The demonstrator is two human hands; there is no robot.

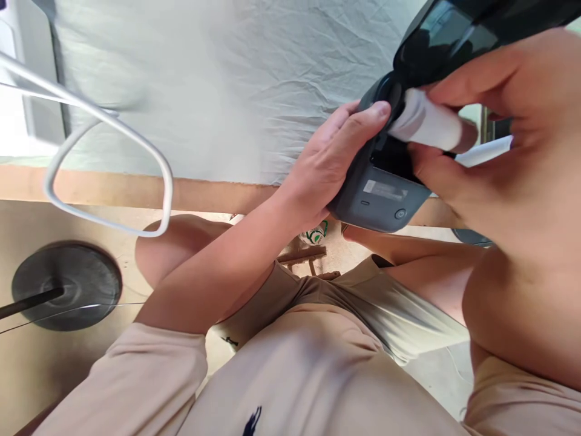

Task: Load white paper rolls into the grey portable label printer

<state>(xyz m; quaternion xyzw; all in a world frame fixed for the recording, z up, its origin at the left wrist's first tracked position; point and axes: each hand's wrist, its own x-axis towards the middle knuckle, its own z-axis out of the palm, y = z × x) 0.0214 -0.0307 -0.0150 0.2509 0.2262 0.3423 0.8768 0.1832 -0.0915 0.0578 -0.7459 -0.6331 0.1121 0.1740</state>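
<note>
Dark grey plastic is filling the upper right of the view: a small label printer [385, 194] with its glossy black lid [449, 30] standing open, held in the air above the person's lap. The left hand [333, 160] is gripping the printer's near side, thumb pressing at the rim of the open bay. The right hand [494, 115] is pinching a white paper roll [426, 126], which is lying partly in the bay, one end sticking out. As a judgement, the lid is already open and the roll is partway in; seating it fully and shutting the lid are looking undone. A white cable [113, 121] is looping at left, over a white sheet [227, 79]
</note>
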